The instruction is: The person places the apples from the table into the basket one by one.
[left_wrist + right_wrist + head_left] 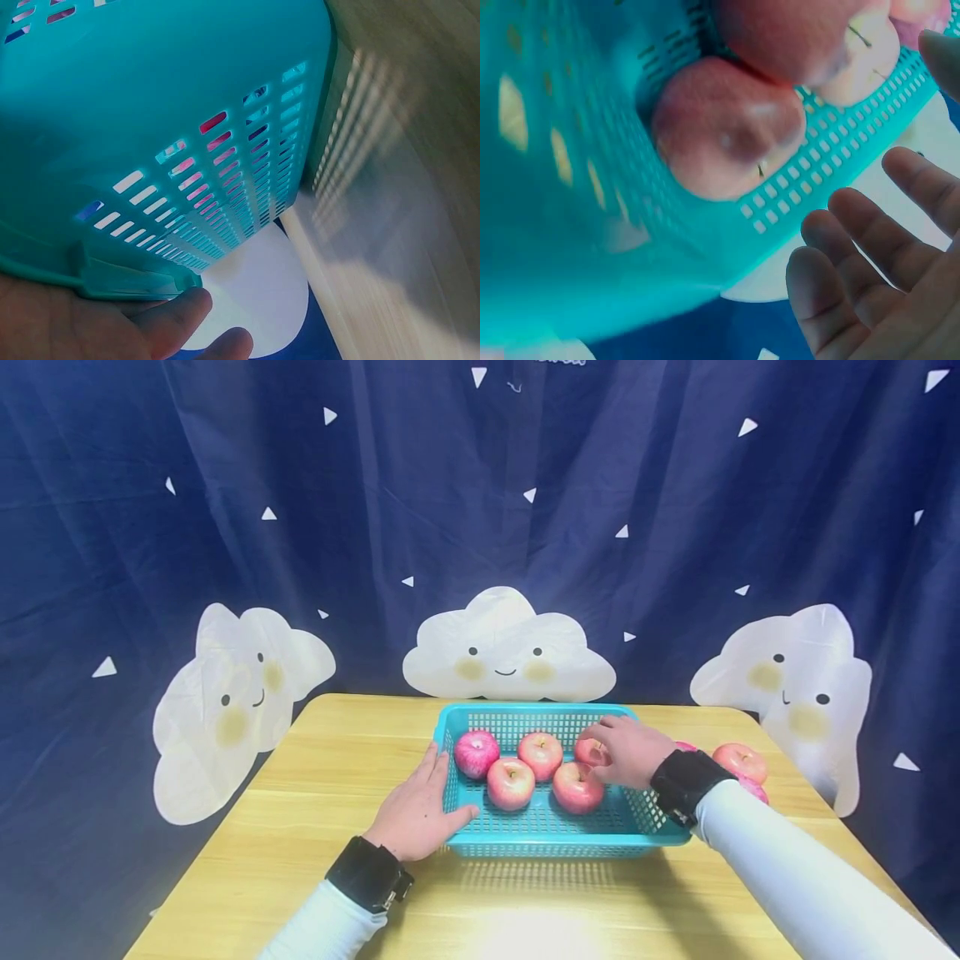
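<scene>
Back-right apple (592, 752): lies inside the basket (555, 840), near its far right corner, partly covered by the right hand (633, 753) in the head view. Handling (judgement): firm, modest weight for one hand, smooth skin likely a little slippery, bruises if dropped or pinched hard. Best hold: from above, thumb and fingertips around the widest part.

Right hand: over that apple, thumb and fingers spread apart; right wrist view shows a gap between fingers and fruit, so nothing gripped.

Other fruit in basket: front-right apple (578, 787), middle apple (540, 756), front-left apple (511, 783), and a darker red apple (477, 754) toward the left wall.

Basket: turquoise, slotted walls, standing on the table (315, 760). Probably thin plastic, light, slightly flexible; rim looks the sensible place to steady it. Left hand (416, 810): rests along the left rim, fingers fairly straight, thumb laid toward the near corner; not clamped. Hands well apart.

Outward: loose apples (741, 763) on the table right of the basket, count uncertain behind the right wristband (690, 783). Behind all: dark blue curtain (450, 468) with printed white clouds (506, 639)
</scene>
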`<state>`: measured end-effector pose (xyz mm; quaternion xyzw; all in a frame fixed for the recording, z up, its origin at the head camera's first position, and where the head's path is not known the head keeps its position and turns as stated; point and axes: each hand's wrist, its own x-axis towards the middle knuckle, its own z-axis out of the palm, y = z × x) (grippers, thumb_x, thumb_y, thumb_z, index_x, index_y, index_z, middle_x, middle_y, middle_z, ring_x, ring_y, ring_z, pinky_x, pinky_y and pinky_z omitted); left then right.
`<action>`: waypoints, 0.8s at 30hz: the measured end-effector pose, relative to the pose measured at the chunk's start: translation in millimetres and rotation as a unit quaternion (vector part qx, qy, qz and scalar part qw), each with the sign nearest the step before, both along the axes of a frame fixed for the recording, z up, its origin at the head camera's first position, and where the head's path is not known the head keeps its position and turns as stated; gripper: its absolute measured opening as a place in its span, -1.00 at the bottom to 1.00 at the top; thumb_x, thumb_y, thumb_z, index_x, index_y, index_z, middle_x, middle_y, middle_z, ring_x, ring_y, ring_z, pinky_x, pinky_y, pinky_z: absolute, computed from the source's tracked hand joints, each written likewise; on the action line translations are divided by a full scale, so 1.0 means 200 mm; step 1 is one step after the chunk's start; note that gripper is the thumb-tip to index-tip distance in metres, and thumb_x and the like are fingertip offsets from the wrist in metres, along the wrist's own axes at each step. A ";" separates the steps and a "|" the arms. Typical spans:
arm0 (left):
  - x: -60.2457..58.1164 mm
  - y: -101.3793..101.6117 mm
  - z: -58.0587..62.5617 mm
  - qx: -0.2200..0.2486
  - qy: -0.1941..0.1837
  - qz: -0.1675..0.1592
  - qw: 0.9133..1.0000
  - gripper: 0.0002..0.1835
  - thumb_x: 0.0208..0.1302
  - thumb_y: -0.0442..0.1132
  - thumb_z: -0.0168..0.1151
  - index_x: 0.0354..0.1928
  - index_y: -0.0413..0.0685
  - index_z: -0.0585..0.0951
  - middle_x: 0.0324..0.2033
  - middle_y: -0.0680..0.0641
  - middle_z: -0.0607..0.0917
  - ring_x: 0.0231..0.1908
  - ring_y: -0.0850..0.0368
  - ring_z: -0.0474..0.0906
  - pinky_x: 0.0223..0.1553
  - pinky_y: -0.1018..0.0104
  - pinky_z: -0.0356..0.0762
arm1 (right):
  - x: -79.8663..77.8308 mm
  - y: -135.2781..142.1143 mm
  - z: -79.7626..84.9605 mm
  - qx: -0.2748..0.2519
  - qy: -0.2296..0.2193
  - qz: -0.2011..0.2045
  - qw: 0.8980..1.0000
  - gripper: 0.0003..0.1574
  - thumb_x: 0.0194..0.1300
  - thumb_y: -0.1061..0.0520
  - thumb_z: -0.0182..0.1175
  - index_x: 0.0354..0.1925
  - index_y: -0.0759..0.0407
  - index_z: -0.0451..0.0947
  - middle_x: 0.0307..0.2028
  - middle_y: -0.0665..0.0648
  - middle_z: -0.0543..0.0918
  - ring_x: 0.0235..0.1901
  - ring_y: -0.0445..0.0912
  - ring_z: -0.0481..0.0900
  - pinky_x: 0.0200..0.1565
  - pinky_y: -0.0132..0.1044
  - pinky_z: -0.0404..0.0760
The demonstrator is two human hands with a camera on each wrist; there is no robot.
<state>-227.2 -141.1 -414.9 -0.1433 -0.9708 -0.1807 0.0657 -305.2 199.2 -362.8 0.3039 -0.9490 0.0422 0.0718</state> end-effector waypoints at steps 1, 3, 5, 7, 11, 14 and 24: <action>0.00 0.00 0.00 0.002 0.000 0.000 1.000 0.02 0.13 0.38 0.08 0.43 -0.20 0.09 0.44 -0.18 -0.03 0.32 -0.04 0.07 0.14 -0.12 0.37 | 0.00 0.01 0.01 -0.002 0.001 0.001 1.000 -0.42 -0.03 -0.07 0.37 0.01 0.01 0.56 -0.22 0.09 0.55 -0.25 -0.03 0.43 -0.25 -0.07 0.56; 0.00 0.00 0.00 0.003 0.000 0.000 1.000 0.02 0.14 0.37 0.09 0.43 -0.20 0.09 0.44 -0.18 -0.02 0.32 -0.04 0.07 0.14 -0.13 0.36 | 0.00 0.02 0.03 -0.003 0.004 -0.001 1.000 -0.41 -0.01 -0.08 0.36 0.03 0.04 0.55 -0.15 0.12 0.56 -0.22 -0.01 0.47 -0.20 -0.04 0.58; 0.00 0.00 0.00 0.001 -0.001 0.001 1.000 0.02 0.14 0.36 0.09 0.43 -0.20 0.09 0.44 -0.18 -0.03 0.31 -0.04 0.07 0.14 -0.13 0.36 | 0.00 0.04 0.05 -0.002 0.004 -0.006 1.000 -0.38 0.01 -0.08 0.36 0.06 0.07 0.54 -0.10 0.15 0.56 -0.18 0.02 0.50 -0.14 0.01 0.59; 0.00 0.00 0.01 0.001 -0.002 0.002 1.000 0.02 0.14 0.36 0.09 0.43 -0.19 0.08 0.44 -0.17 -0.03 0.31 -0.04 0.08 0.14 -0.13 0.36 | 0.00 0.06 0.06 0.004 0.007 -0.015 1.000 -0.36 0.01 -0.08 0.36 0.07 0.07 0.53 -0.09 0.16 0.56 -0.17 0.04 0.53 -0.11 0.04 0.59; 0.00 0.00 0.01 0.002 -0.003 0.003 1.000 0.02 0.13 0.36 0.10 0.43 -0.19 0.09 0.44 -0.17 -0.03 0.31 -0.05 0.09 0.14 -0.14 0.37 | 0.00 0.09 0.09 0.018 0.009 -0.031 0.999 -0.35 0.00 -0.07 0.34 0.10 0.05 0.53 -0.10 0.16 0.56 -0.20 0.04 0.54 -0.12 0.05 0.60; 0.00 0.00 0.01 0.003 -0.002 0.001 1.000 0.01 0.14 0.35 0.10 0.42 -0.20 0.10 0.44 -0.18 -0.02 0.31 -0.05 0.09 0.13 -0.14 0.37 | 0.00 0.12 0.12 0.022 0.008 -0.041 0.999 -0.36 0.01 -0.08 0.34 0.09 0.04 0.53 -0.11 0.16 0.56 -0.18 0.07 0.52 -0.15 0.07 0.60; 0.01 0.00 0.01 0.007 -0.002 0.000 1.000 0.00 0.14 0.34 0.11 0.42 -0.21 0.11 0.44 -0.19 0.00 0.32 -0.05 0.07 0.13 -0.16 0.36 | -0.01 0.25 0.16 0.030 -0.029 -0.094 0.995 -0.33 0.07 -0.06 0.33 0.14 0.08 0.47 -0.05 0.25 0.55 -0.12 0.15 0.52 -0.13 0.21 0.56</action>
